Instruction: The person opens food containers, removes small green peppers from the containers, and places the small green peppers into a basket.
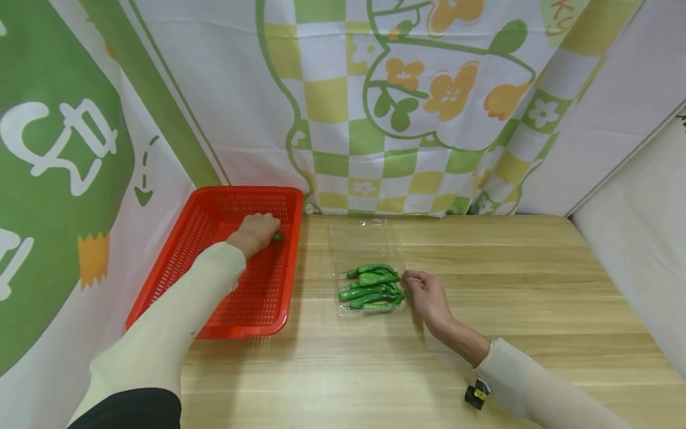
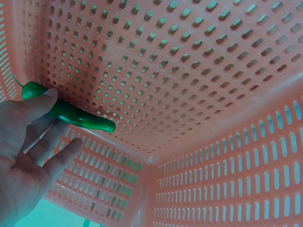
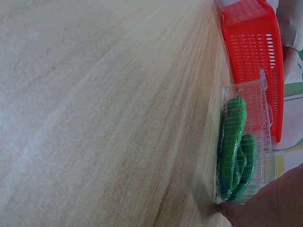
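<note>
Inside the red plastic basket (image 1: 252, 310), my left hand (image 1: 258, 229) pinches a green chili pepper (image 2: 80, 116) between thumb and fingers. The pepper lies slantwise over the basket's perforated bottom in the left wrist view, its stem end toward the hand. On the table to the right, a clear plastic box (image 1: 343, 247) with its lid folded back contains several green chili peppers (image 1: 372, 289). My right hand (image 1: 429, 298) pinches the right edge of that box with thumb and fingertips. In the right wrist view, the right hand (image 3: 270, 203) overlaps the near end of the box.
The wooden table (image 1: 509, 268) runs under the basket and box. A patterned curtain (image 1: 375, 119) hangs along its back edge, and a green and white sheet (image 1: 64, 149) borders the left side. A small black device (image 1: 476, 394) hangs at the right sleeve.
</note>
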The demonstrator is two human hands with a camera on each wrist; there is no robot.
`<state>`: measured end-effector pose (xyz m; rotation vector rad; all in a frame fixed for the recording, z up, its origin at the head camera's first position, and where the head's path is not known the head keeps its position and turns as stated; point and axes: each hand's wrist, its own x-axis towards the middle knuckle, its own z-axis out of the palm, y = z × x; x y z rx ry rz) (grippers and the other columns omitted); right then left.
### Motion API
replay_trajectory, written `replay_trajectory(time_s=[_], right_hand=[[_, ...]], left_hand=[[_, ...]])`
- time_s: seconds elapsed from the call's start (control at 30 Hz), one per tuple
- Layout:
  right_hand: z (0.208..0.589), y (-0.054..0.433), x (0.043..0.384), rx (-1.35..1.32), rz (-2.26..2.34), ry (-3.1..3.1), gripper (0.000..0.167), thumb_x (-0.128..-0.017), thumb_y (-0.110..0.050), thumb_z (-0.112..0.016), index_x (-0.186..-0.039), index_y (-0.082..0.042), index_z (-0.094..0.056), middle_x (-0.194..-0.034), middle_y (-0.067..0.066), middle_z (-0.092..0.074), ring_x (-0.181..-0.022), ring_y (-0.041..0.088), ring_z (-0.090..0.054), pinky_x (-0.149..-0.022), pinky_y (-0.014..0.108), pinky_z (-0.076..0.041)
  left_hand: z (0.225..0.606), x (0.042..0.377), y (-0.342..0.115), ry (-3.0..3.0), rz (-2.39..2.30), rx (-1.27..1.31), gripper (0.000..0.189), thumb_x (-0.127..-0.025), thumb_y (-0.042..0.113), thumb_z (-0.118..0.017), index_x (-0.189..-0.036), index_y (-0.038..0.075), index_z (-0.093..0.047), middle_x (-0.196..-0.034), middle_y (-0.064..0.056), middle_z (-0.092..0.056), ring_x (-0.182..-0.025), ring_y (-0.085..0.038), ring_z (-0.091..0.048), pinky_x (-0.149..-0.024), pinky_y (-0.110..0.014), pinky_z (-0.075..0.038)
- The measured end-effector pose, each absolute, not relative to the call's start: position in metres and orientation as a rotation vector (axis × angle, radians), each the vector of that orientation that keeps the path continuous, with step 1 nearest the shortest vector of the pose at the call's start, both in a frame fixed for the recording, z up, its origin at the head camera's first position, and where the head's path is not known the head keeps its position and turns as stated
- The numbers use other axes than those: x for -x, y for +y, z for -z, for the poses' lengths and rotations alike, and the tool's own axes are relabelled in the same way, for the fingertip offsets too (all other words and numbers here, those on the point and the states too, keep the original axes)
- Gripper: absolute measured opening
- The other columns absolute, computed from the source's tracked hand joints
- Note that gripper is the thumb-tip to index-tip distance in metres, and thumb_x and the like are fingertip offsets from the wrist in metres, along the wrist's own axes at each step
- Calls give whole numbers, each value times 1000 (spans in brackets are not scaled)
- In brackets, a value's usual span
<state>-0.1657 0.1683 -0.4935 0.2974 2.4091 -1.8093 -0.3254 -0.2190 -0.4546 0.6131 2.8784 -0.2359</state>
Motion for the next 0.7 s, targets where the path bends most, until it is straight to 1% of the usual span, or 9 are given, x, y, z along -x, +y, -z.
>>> replay_trajectory(time_s=[0.17,0.3,0.57,0.7], right_hand=[[493,167,166,-311,1807,2412,37,-111,-9,-49,-142,10,-58,-144,28,-61,-140,37,-55,-114,50,-47],[493,167,166,-308,1828,2400,39,-111,-11,-50,-143,10,-57,-146,28,-59,-141,38,-53,-116,50,-45],[497,169,167,-277,1914,2311,43,-112,-12,-50,-149,10,-51,-152,28,-54,-146,39,-48,-119,49,-41],[498,169,167,-251,1932,2288,45,-113,-14,-48,-151,10,-48,-156,28,-50,-149,38,-44,-121,49,-38]], left_hand=[[457,326,-220,2881,265,-625,13,-92,-4,-74,-93,6,-66,-91,-14,-66,-80,-28,-61,-76,-43,-58],[457,326,-219,2878,274,-604,12,-93,-3,-74,-94,6,-66,-91,-14,-65,-80,-28,-61,-75,-44,-59],[457,327,-219,2869,264,-585,9,-95,-3,-70,-93,5,-65,-93,-16,-66,-81,-31,-64,-74,-48,-60],[452,323,-221,2869,238,-551,7,-94,-1,-72,-94,4,-66,-89,-15,-66,-78,-30,-62,-73,-49,-60]])
